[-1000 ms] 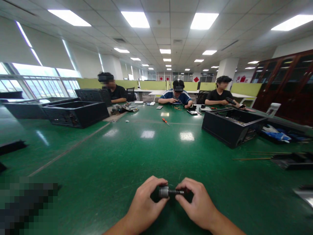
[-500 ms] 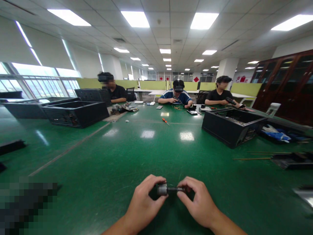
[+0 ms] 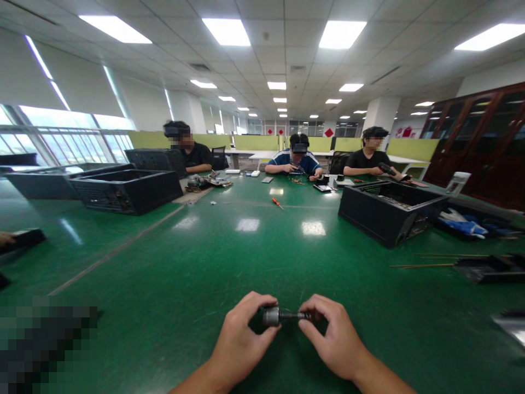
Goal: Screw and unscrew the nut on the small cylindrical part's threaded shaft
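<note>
Between my two hands, low in the middle of the head view, a metal part with a wide grey cylinder and a thin dark shaft (image 3: 272, 316) lies about level. Its exact kind does not show. The thumb and fingers of my left hand (image 3: 244, 334) are closed around the cylinder at the left end. My right hand (image 3: 334, 336) pinches the far end of the shaft, which its fingertips partly cover. Both hands are just above the green table (image 3: 197, 284).
Black computer cases stand at the left (image 3: 131, 191) and right (image 3: 385, 219). An orange screwdriver (image 3: 277, 203) lies farther off. Thin rods (image 3: 426, 266) and a dark tray (image 3: 488, 269) sit at the right. Three people work across the table; another person's hand (image 3: 6, 238) touches a black piece at the left edge.
My hands and the metal part have hardly moved. At the left edge, another person's hand has come into view on the black piece, which has shifted slightly.
</note>
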`<state>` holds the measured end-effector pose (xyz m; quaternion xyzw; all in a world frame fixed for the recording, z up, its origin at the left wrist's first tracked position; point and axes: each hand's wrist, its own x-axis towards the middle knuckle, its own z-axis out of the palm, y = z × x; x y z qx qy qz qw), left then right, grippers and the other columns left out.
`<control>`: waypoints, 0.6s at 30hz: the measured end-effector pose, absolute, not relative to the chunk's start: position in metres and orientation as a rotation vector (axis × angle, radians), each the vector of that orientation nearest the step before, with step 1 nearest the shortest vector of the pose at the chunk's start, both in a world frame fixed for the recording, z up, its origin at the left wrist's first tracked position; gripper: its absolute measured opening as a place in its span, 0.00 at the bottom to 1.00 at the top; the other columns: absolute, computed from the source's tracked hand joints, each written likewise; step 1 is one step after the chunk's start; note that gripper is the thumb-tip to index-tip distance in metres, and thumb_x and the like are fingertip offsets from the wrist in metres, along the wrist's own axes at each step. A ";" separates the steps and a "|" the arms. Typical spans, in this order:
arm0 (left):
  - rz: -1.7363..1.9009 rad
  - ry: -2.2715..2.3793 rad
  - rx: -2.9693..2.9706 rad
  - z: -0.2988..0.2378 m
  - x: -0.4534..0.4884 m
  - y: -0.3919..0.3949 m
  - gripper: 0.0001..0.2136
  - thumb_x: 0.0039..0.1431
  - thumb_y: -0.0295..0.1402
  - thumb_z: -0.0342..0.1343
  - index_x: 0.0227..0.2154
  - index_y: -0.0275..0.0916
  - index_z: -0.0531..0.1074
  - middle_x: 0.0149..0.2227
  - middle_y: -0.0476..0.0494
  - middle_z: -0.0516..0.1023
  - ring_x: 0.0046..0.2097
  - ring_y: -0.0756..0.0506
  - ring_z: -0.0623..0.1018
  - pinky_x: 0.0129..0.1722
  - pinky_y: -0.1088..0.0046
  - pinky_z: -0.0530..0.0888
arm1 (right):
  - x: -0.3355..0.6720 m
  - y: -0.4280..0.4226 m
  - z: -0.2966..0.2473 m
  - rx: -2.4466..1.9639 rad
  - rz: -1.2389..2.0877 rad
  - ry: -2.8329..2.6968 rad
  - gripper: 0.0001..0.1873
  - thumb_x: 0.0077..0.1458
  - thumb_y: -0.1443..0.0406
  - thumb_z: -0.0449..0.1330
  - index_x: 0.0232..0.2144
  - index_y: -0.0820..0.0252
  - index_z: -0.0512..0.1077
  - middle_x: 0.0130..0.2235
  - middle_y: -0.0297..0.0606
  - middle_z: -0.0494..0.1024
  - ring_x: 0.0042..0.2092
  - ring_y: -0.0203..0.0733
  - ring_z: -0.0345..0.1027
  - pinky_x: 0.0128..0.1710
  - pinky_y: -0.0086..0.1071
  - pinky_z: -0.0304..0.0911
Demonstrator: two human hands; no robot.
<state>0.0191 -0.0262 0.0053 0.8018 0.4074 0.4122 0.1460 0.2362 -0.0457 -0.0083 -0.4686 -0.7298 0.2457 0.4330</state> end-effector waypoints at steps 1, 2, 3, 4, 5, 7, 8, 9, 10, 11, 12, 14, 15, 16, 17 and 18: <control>1.184 1.176 2.309 0.006 0.019 -0.027 0.13 0.50 0.24 0.62 0.40 0.43 0.74 0.35 0.48 0.80 0.37 0.47 0.79 0.39 0.72 0.76 | 0.236 -0.046 -0.008 -1.171 0.615 -1.819 0.03 0.53 0.70 0.60 0.31 0.59 0.74 0.29 0.34 0.73 0.32 0.40 0.67 0.33 0.31 0.58; 1.184 1.176 2.309 0.006 0.019 -0.027 0.13 0.50 0.24 0.62 0.40 0.43 0.74 0.35 0.48 0.80 0.37 0.47 0.79 0.39 0.72 0.76 | 0.236 -0.046 -0.008 -1.174 0.617 -1.819 0.03 0.53 0.70 0.60 0.31 0.59 0.74 0.29 0.34 0.73 0.32 0.40 0.67 0.33 0.31 0.58; 1.185 1.176 2.309 0.005 0.018 -0.027 0.13 0.50 0.24 0.62 0.40 0.43 0.74 0.35 0.48 0.80 0.37 0.47 0.79 0.39 0.72 0.76 | 0.236 -0.046 -0.008 -1.175 0.618 -1.818 0.03 0.53 0.70 0.60 0.31 0.59 0.74 0.29 0.34 0.74 0.32 0.40 0.67 0.33 0.31 0.58; 1.189 1.176 2.308 0.005 0.018 -0.027 0.13 0.50 0.24 0.62 0.40 0.43 0.74 0.35 0.49 0.80 0.37 0.47 0.79 0.39 0.72 0.76 | 0.237 -0.046 -0.008 -1.176 0.618 -1.817 0.03 0.53 0.70 0.60 0.31 0.59 0.74 0.29 0.35 0.74 0.32 0.40 0.67 0.34 0.31 0.58; 1.191 1.178 2.306 0.005 0.018 -0.026 0.13 0.50 0.24 0.62 0.40 0.44 0.74 0.35 0.49 0.79 0.37 0.47 0.79 0.39 0.73 0.76 | 0.237 -0.046 -0.008 -1.176 0.618 -1.816 0.03 0.54 0.70 0.60 0.31 0.58 0.74 0.29 0.35 0.74 0.32 0.41 0.67 0.34 0.31 0.58; 1.193 1.184 2.301 0.004 0.017 -0.026 0.14 0.50 0.24 0.62 0.40 0.44 0.74 0.35 0.49 0.79 0.38 0.47 0.79 0.39 0.72 0.75 | 0.238 -0.045 -0.009 -1.179 0.612 -1.813 0.03 0.54 0.69 0.60 0.31 0.58 0.74 0.29 0.35 0.74 0.32 0.41 0.67 0.34 0.31 0.58; 1.188 1.190 2.297 0.004 0.018 -0.025 0.14 0.50 0.24 0.62 0.40 0.44 0.74 0.35 0.49 0.79 0.38 0.47 0.79 0.39 0.72 0.75 | 0.238 -0.045 -0.009 -1.181 0.611 -1.812 0.03 0.54 0.69 0.60 0.31 0.58 0.74 0.29 0.35 0.74 0.32 0.41 0.67 0.33 0.31 0.58; 1.182 1.195 2.293 0.004 0.018 -0.025 0.13 0.51 0.24 0.62 0.40 0.44 0.74 0.36 0.49 0.79 0.38 0.47 0.79 0.40 0.72 0.75 | 0.239 -0.045 -0.009 -1.184 0.610 -1.813 0.03 0.54 0.69 0.60 0.31 0.59 0.74 0.29 0.35 0.74 0.32 0.41 0.66 0.33 0.31 0.58; 1.176 1.198 2.288 0.004 0.018 -0.025 0.13 0.51 0.24 0.62 0.40 0.44 0.74 0.36 0.49 0.79 0.38 0.47 0.79 0.40 0.72 0.75 | 0.239 -0.045 -0.009 -1.185 0.609 -1.812 0.03 0.54 0.69 0.60 0.31 0.59 0.74 0.29 0.35 0.74 0.32 0.41 0.66 0.33 0.31 0.58; 1.170 1.200 2.283 0.004 0.018 -0.024 0.13 0.51 0.24 0.62 0.40 0.44 0.74 0.36 0.49 0.79 0.38 0.47 0.79 0.40 0.72 0.75 | 0.240 -0.045 -0.009 -1.186 0.609 -1.810 0.03 0.54 0.69 0.60 0.31 0.59 0.74 0.29 0.35 0.74 0.32 0.41 0.67 0.34 0.31 0.58; 1.166 1.202 2.280 0.004 0.017 -0.024 0.13 0.51 0.24 0.62 0.40 0.44 0.74 0.36 0.49 0.79 0.38 0.47 0.79 0.40 0.71 0.75 | 0.241 -0.044 -0.009 -1.185 0.608 -1.807 0.03 0.54 0.69 0.60 0.31 0.59 0.74 0.29 0.35 0.74 0.32 0.41 0.67 0.34 0.32 0.58; 1.173 1.206 2.276 0.004 0.017 -0.023 0.13 0.51 0.25 0.63 0.40 0.44 0.75 0.36 0.48 0.79 0.39 0.46 0.79 0.41 0.71 0.75 | 0.242 -0.044 -0.009 -1.179 0.608 -1.799 0.03 0.54 0.68 0.60 0.31 0.59 0.75 0.30 0.35 0.75 0.33 0.41 0.67 0.34 0.32 0.58; 1.181 1.209 2.274 0.004 0.016 -0.023 0.13 0.51 0.25 0.63 0.40 0.44 0.75 0.37 0.48 0.78 0.40 0.46 0.78 0.41 0.70 0.75 | 0.243 -0.044 -0.008 -1.176 0.608 -1.791 0.03 0.54 0.68 0.60 0.31 0.59 0.75 0.30 0.36 0.75 0.33 0.41 0.67 0.34 0.32 0.58; 1.189 1.213 2.273 0.005 0.016 -0.023 0.13 0.51 0.25 0.63 0.40 0.44 0.75 0.37 0.47 0.78 0.40 0.46 0.78 0.41 0.70 0.75 | 0.244 -0.043 -0.008 -1.175 0.612 -1.777 0.03 0.54 0.67 0.61 0.31 0.59 0.75 0.29 0.36 0.75 0.33 0.41 0.67 0.34 0.32 0.58; 1.198 1.214 2.271 0.005 0.015 -0.023 0.12 0.51 0.25 0.63 0.39 0.44 0.75 0.37 0.47 0.78 0.40 0.46 0.78 0.41 0.70 0.75 | 0.245 -0.043 -0.008 -1.175 0.623 -1.751 0.03 0.54 0.67 0.61 0.31 0.59 0.75 0.29 0.36 0.75 0.33 0.41 0.67 0.35 0.32 0.59; 1.203 1.213 2.270 0.006 0.015 -0.022 0.12 0.51 0.26 0.63 0.39 0.44 0.76 0.37 0.47 0.78 0.39 0.46 0.79 0.40 0.70 0.75 | 0.245 -0.042 -0.009 -1.172 0.646 -1.707 0.04 0.54 0.65 0.61 0.31 0.59 0.76 0.29 0.36 0.75 0.33 0.41 0.67 0.35 0.32 0.59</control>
